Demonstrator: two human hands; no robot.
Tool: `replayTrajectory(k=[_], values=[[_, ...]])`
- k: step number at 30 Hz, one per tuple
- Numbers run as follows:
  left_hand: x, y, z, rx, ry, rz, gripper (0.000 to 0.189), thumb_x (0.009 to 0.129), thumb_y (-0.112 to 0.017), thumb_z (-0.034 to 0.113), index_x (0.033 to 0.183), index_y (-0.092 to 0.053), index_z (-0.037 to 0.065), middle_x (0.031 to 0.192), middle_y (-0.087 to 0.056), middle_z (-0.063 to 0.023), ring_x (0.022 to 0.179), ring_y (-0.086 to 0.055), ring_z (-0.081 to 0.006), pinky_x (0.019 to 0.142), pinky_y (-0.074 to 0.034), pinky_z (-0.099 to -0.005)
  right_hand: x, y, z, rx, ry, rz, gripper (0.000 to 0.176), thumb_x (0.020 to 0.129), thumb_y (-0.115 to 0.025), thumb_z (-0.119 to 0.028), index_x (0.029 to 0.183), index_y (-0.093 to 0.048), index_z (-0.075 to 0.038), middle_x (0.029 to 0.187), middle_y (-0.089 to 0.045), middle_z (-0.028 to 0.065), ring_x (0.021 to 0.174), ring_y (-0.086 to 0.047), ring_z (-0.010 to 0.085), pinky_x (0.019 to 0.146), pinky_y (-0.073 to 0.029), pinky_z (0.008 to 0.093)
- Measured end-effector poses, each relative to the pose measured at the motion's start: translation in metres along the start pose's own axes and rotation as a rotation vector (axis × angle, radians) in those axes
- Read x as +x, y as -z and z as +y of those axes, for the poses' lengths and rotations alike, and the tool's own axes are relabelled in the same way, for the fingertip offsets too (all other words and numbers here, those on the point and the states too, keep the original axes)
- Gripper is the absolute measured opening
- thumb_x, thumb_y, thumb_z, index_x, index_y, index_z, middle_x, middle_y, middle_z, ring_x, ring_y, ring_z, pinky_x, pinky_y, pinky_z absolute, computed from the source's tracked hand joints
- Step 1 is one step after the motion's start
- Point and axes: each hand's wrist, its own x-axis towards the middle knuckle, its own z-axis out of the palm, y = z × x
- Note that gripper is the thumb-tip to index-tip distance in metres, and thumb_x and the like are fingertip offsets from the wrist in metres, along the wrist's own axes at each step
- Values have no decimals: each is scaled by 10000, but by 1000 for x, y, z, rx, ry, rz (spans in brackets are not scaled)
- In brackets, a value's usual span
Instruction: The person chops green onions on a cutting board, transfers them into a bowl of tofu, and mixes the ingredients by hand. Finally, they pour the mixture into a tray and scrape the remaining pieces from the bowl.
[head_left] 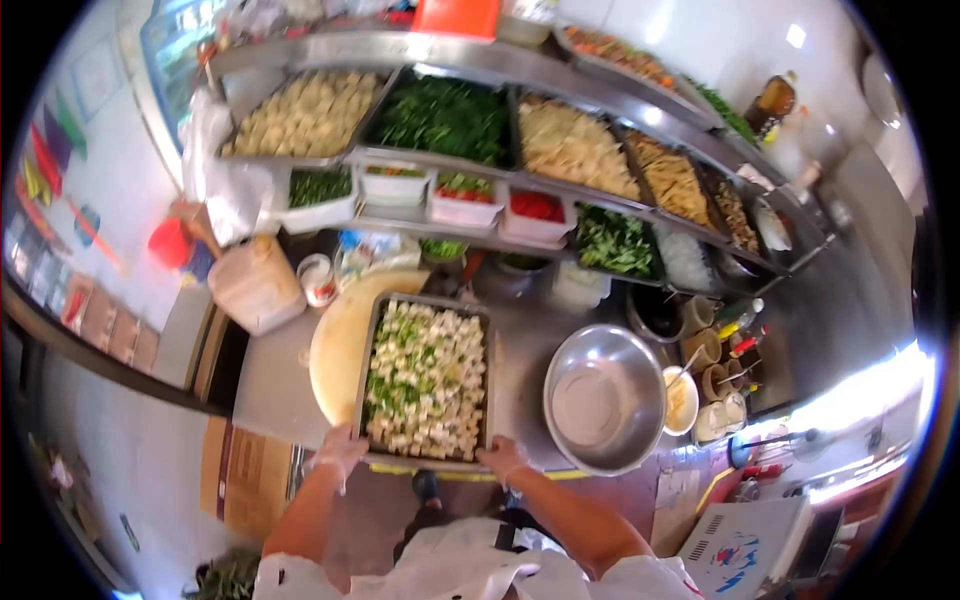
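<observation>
A rectangular metal tray (pixel 489 385) holds diced white cubes mixed with chopped green pieces. It rests partly over a round pale board (pixel 333 345) on the steel counter. My left hand (pixel 341 453), in a clear glove, grips the tray's near left corner. At the near right corner, my right hand (pixel 505 457), gloved too, has its fingers closed on the rim. To the right of the tray stands a large steel bowl (pixel 603 400) with nothing in it.
Behind, a steel rack (pixel 420 52) bears trays of food above small white tubs (pixel 465 205). A plastic jug (pixel 257 285) and a small white tub (pixel 317 280) stand left. A white bowl (pixel 680 402) and several seasoning pots (pixel 705 347) are right.
</observation>
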Motion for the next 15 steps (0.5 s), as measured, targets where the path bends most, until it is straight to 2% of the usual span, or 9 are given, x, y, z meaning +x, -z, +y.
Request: replayTrajectory(k=[2, 4, 5, 6, 9, 11, 12, 14, 15], values=[[17, -28, -49, -279, 17, -84, 416, 875, -689, 253, 1249, -744, 79, 1078, -771, -188, 1026, -725, -288, 933, -536, -382, -9, 19, -4, -22, 37, 12, 561, 825, -720, -565, 1036, -736, -45, 985, -728, 260, 961, -701, 447, 872, -541, 508], [-25, -28, -22, -536, 47, -7, 242, 850, -678, 18, 1089, -714, 2, 778, -625, -16, 644, -540, -116, 564, -434, -304, -16, 44, 6, 52, 169, -31, 621, 851, -720, -562, 1124, -697, -4, 976, -709, 265, 925, -697, 404, 826, -528, 503], [-20, -43, -43, -617, -48, -21, 256, 856, -661, 14, 1109, -700, 9, 790, -622, -16, 644, -545, -120, 566, -440, -310, -26, 58, 1, 73, 163, -30, 623, 850, -722, -567, 1112, -699, -2, 958, -704, 257, 906, -689, 404, 815, -524, 498], [-40, -37, -36, -531, 40, -8, 272, 870, -652, 7, 1136, -708, 21, 857, -678, -37, 683, -592, -138, 579, -466, -314, -39, 73, -4, 96, 155, -28, 626, 849, -724, -573, 1099, -702, 1, 939, -700, 249, 887, -680, 405, 804, -521, 494], [-66, -43, -48, -578, -87, -45, 359, 909, -644, 6, 1266, -679, 30, 1039, -744, -83, 886, -690, -179, 766, -564, -338, -67, 100, 3, 208, 152, -103, 613, 852, -733, -572, 1053, -696, 6, 905, -682, 235, 859, -664, 405, 797, -515, 480], [-139, -3, 34, -498, -61, -30, 436, 958, -655, 134, 1373, -623, 6, 1231, -700, -172, 1102, -645, -293, 955, -514, -431, -81, 108, 17, 200, 217, -73, 618, 857, -735, -574, 1053, -699, 11, 919, -676, 244, 865, -662, 394, 805, -515, 473], [-168, 8, 63, -457, -43, -21, 494, 982, -660, 199, 1427, -595, -5, 1328, -678, -216, 1210, -622, -350, 1050, -489, -477, -88, 114, 21, 220, 215, -65, 585, 883, -737, -537, 1114, -704, -1, 937, -705, 198, 857, -671, 335, 816, -527, 432], [-166, -5, 60, -729, -220, -3, 446, 890, -707, 162, 1321, -684, 50, 1143, -748, -181, 1049, -697, -323, 940, -536, -419, -97, 128, 31, 248, 218, -61, 534, 935, -742, -464, 1237, -712, -24, 973, -764, 105, 840, -687, 217, 837, -550, 350], [-167, -14, 55, -723, -226, -4, 446, 890, -707, 162, 1321, -684, 50, 1143, -748, -181, 1049, -697, -323, 940, -536, -419, -101, 133, 39, 254, 219, -56, 534, 935, -742, -464, 1237, -712, -24, 973, -764, 105, 840, -687, 217, 837, -550, 350]])
